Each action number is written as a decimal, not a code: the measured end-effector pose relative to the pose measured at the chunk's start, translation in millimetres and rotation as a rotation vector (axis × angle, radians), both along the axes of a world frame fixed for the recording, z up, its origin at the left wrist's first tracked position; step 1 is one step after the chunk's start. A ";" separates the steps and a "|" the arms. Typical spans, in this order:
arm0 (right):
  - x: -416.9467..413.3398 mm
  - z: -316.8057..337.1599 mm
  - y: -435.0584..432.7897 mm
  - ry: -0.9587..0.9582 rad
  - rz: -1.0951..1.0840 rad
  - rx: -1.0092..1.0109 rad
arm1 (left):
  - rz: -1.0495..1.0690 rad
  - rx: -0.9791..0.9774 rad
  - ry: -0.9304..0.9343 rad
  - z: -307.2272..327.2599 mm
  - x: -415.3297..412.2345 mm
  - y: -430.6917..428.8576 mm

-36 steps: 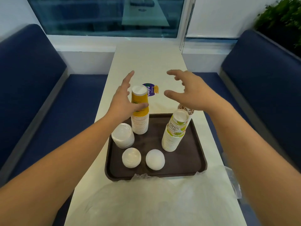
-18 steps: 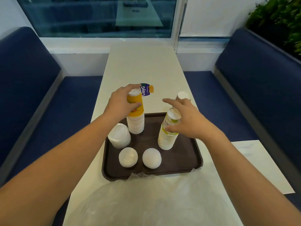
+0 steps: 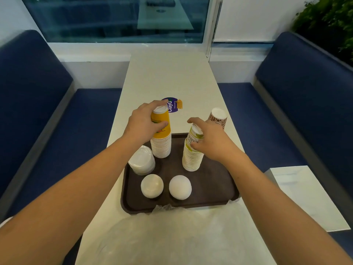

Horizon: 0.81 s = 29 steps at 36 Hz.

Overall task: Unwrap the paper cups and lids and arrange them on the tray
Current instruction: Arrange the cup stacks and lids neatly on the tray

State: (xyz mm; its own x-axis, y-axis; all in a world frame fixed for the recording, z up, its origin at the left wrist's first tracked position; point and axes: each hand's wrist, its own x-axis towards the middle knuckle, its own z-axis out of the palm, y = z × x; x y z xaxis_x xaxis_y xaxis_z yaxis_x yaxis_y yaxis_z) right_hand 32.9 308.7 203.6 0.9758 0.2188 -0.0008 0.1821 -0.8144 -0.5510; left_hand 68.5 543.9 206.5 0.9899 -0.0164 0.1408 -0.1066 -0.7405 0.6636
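Both hands are on cup stacks — the left hand [image 3: 144, 124] is wrapped round the top of the yellow cup stack [image 3: 161, 138], thumb across its front and fingers curled over the upturned base, while the right hand [image 3: 209, 139] cups the top of the green-print cup stack [image 3: 192, 153], index finger stretched forward over its crown. Each stack stands upright, long axis vertical, directly under its own hand on the far half of the brown tray [image 3: 212, 190]. So neither hand has to cross — left stack for the left, right stack for the right. Just past the right hand, a third stack, the brown-patterned cups [image 3: 218, 117], stands at the tray's far right corner; whether it sits on the tray or on the worktop [image 3: 170, 73] I cannot tell. Nearer in, three lid piles: the tall lid stack [image 3: 142, 160] leaning at the left edge, then the two small lid piles [image 3: 152, 186] side by side. Crumpled clear wrap [image 3: 162, 236] lies over the near rim. Looks like final nudging of stacks into place.
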 end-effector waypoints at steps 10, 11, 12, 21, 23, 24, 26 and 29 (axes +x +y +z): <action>29.9 -0.1 15.3 -0.047 0.011 -0.021 | 0.028 -0.001 -0.001 -0.9 -2.3 3.1; 32.8 0.2 17.0 -0.046 0.010 -0.023 | 0.029 -0.003 -0.003 -1.3 -2.6 3.8; 35.7 0.6 18.3 -0.045 0.009 -0.023 | 0.031 -0.004 -0.003 -1.6 -2.9 4.5; 57.7 -1.6 29.9 -0.044 0.021 -0.017 | 0.041 -0.010 0.008 0.5 -4.3 9.8; 60.9 -1.4 32.2 -0.047 0.023 -0.023 | 0.043 -0.014 0.008 0.8 -5.1 11.1; 62.6 -1.6 33.6 -0.050 0.022 -0.028 | 0.047 -0.015 0.009 1.0 -5.4 11.7; 65.3 -2.1 35.7 -0.050 0.018 -0.034 | 0.055 -0.017 0.011 1.4 -6.1 12.2; 67.3 -2.3 37.6 -0.037 0.021 -0.036 | 0.059 -0.021 0.015 2.2 -6.6 12.4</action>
